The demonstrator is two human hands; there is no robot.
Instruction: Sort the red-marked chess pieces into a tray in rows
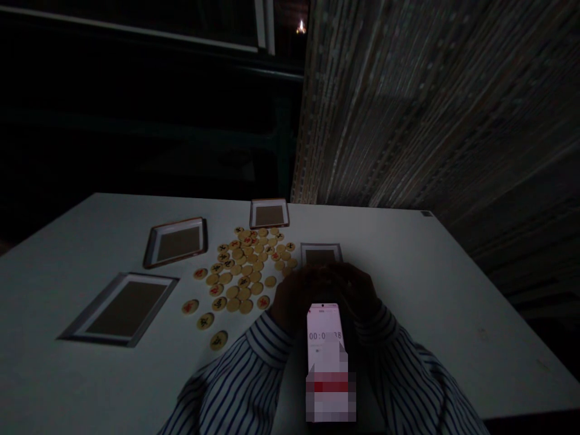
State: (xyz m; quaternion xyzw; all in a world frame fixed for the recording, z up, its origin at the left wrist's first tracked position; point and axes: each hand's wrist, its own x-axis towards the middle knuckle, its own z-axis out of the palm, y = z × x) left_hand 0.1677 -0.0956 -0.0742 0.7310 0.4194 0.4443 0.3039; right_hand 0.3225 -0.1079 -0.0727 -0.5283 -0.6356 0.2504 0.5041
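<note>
My left hand [292,296] and my right hand [357,290] come together just beyond a lit phone [324,320]. Both are dark, and their fingers are lost in shadow, so I cannot see whether anything is between them. The phone shows a timer, with its lower screen pixelated. Close to my left hand lies a loose spread of round Chinese chess pieces [244,270], some with red or black characters and others blank side up. Right behind my hands is a small framed panel [320,255], its near edge covered by them.
A flat framed panel [127,308] lies at the left. Two rimmed trays, one at the left [176,243] and one at the back [269,214], hold brownish panels. The white table [408,272] ends before a bead or string curtain [385,109]. The room is very dark.
</note>
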